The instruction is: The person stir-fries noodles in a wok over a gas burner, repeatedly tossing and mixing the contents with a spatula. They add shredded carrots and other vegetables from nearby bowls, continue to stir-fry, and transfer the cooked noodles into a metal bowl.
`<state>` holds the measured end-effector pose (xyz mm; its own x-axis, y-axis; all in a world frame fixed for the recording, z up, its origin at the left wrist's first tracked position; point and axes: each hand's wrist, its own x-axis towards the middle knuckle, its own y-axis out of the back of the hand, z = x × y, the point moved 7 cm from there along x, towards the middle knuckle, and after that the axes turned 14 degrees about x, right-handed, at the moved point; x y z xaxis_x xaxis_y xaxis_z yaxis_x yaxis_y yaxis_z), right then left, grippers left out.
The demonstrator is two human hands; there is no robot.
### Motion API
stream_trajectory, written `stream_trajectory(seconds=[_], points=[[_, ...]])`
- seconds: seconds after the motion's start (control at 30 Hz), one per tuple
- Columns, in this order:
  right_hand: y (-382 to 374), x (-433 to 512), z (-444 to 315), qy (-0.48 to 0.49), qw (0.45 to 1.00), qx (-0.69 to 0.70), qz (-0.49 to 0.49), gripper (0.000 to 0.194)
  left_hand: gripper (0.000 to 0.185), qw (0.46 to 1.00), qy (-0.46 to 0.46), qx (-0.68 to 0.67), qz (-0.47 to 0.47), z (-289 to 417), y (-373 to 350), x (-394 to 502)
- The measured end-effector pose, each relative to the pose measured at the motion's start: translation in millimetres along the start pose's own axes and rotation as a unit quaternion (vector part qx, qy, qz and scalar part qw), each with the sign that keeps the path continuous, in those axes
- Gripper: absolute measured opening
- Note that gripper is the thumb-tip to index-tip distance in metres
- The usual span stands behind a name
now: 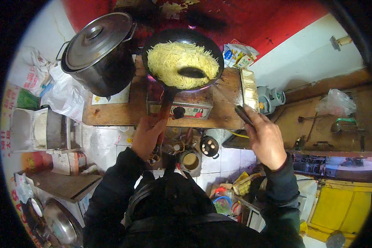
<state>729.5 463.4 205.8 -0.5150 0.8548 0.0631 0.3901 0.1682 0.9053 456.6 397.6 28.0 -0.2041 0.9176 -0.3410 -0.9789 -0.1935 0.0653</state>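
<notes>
A black wok (186, 36) sits over a lit burner of the gas stove (186, 111), bluish-purple flame showing at its rim. Pale yellow shredded food (170, 59), perhaps potato, fills most of it. My left hand (148, 133) grips the wok's wooden handle (166, 107). In my right hand (265, 136) is the dark handle of a cooking ladle or spatula, whose dark head (192, 72) rests on the shreds. Its thin shaft is hard to make out between the wok and my fist.
Left of the wok stands a large lidded metal pot (99, 68). Seasoning packets (240, 55) and a sectioned tray (249, 85) lie to the right on the wooden counter (228, 93). Gas cylinders (269, 97) stand beyond. Below, a small black pan (210, 146) holds several eggs.
</notes>
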Motion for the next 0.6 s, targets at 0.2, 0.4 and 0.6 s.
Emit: stream_trajectory(seconds=[0.2, 0.4, 0.6], points=[[-59.7, 35.8, -12.4, 0.002, 0.981, -0.189, -0.045, 0.056, 0.018, 0.970, 0.164, -0.129, -0.128, -17.8, -28.9, -5.4], [-46.1, 68.2, -0.7, -0.027, 0.992, -0.121, -0.015, 0.052, 0.020, 0.968, 0.159, -0.145, -0.125, -8.6, -29.7, -4.9], [-26.6, 138.3, 5.3, 0.006, 0.995, -0.051, 0.089, 0.041, 0.021, 0.968, 0.149, -0.152, -0.131, -10.5, -31.0, -6.7]])
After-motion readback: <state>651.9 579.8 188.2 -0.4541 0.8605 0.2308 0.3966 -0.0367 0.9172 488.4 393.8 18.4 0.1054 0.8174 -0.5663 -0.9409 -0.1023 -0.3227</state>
